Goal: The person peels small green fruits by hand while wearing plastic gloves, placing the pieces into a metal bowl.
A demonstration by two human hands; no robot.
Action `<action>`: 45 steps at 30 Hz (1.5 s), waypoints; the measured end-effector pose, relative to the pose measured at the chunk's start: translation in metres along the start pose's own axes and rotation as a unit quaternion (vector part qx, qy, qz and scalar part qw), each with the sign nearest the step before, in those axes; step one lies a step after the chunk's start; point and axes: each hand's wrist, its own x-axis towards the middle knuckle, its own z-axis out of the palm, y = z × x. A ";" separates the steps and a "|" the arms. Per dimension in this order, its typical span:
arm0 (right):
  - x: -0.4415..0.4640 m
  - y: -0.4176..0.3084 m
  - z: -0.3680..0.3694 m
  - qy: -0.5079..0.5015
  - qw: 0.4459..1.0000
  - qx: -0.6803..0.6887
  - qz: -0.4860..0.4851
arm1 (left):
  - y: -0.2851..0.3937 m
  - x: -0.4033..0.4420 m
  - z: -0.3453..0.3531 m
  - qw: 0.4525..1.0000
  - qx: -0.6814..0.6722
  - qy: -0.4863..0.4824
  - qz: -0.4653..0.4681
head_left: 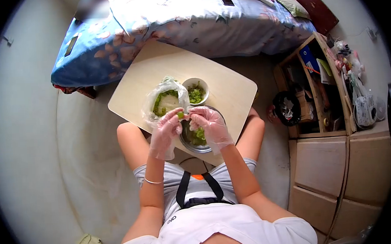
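Note:
Thin clear plastic gloves cover both of my hands, which meet above the near side of the table. My left hand (166, 131) pinches a small green grape-like piece (180, 115) between thumb and fingertips. Close beside it, my right hand (210, 126) has its fingers pinched together over a metal bowl (188, 145); whatever lies between them is too small to make out. Green pieces (199, 136) lie in that bowl, partly hidden by my right hand. Beyond my left hand sits an opened clear plastic bag (181, 88) with more green pieces inside. A white bowl (207, 84) next to it also holds green pieces.
The cream table (157, 60) stands between my knees, against a bed with a floral blue sheet (164, 33). Phones lie on the bed. To the right are a wooden shelf (318, 89), a black-lined bin (287, 108) and cardboard-coloured cabinets (321, 159).

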 end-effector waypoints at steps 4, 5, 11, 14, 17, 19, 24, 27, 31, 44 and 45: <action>-0.011 -0.005 0.011 -0.027 0.999 -0.037 -0.013 | 0.008 -0.018 0.027 1.000 0.017 0.007 -0.003; -0.014 -0.005 0.009 -0.023 0.998 -0.051 -0.017 | 0.008 -0.021 0.033 0.998 0.058 0.011 0.010; -0.020 -0.005 0.005 -0.003 0.999 0.026 -0.039 | -0.010 -0.019 0.044 0.976 0.172 0.031 0.127; -0.021 0.003 0.001 0.006 0.999 0.018 -0.038 | -0.014 -0.018 0.040 0.914 0.335 0.026 0.227; -0.022 0.010 -0.005 0.020 0.997 -0.040 -0.069 | -0.001 -0.026 0.050 0.875 0.417 0.015 0.247; -0.024 0.007 -0.004 0.030 0.992 -0.087 -0.092 | 0.012 -0.033 0.058 0.938 0.337 0.007 0.084; -0.033 -0.010 0.004 0.026 0.899 -0.352 -0.257 | 0.006 -0.027 0.050 0.830 0.500 -0.012 0.244; -0.036 -0.012 0.004 0.031 0.853 -0.436 -0.287 | -0.006 -0.025 0.045 0.754 0.580 -0.010 0.310; -0.036 -0.008 0.000 0.024 0.822 -0.475 -0.314 | -0.015 -0.025 0.044 0.703 0.651 -0.005 0.287; -0.041 -0.001 -0.003 0.023 0.794 -0.505 -0.337 | -0.021 -0.031 0.048 0.677 0.672 -0.004 0.299; -0.041 -0.002 -0.003 0.021 0.793 -0.507 -0.337 | -0.020 -0.031 0.049 0.677 0.672 -0.004 0.299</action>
